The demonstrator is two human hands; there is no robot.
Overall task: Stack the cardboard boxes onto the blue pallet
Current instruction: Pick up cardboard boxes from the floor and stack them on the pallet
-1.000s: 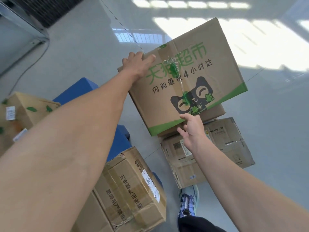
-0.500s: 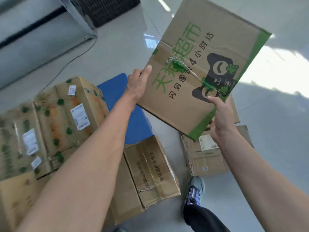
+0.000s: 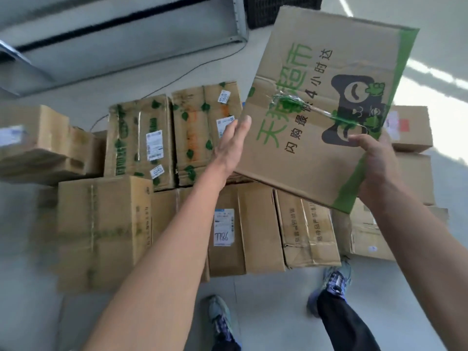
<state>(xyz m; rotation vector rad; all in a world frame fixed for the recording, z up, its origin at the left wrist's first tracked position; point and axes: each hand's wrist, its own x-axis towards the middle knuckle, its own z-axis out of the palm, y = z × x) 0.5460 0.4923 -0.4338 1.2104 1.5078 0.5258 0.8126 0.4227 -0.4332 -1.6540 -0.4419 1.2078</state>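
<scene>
I hold a brown cardboard box with green print and a black cat logo (image 3: pixel 321 79) in the air, tilted, at upper right. My left hand (image 3: pixel 231 145) presses flat on its left edge. My right hand (image 3: pixel 374 158) grips its near right edge by the green stripe. Below it, several cardboard boxes lie packed together: two with green leaf print (image 3: pixel 141 138), a plain one (image 3: pixel 101 231), one with a white label (image 3: pixel 225 231). They hide the blue pallet.
More boxes are stacked at the right (image 3: pixel 410 127) and at the far left (image 3: pixel 38 145). A grey metal frame (image 3: pixel 126 36) and a thin cable (image 3: pixel 192 69) run across the floor behind the boxes. My feet (image 3: pixel 220 317) stand on the grey floor in front.
I have turned left with the box. It now hangs over the packed boxes, turned further clockwise. The blue pallet seen earlier is out of sight under boxes.
</scene>
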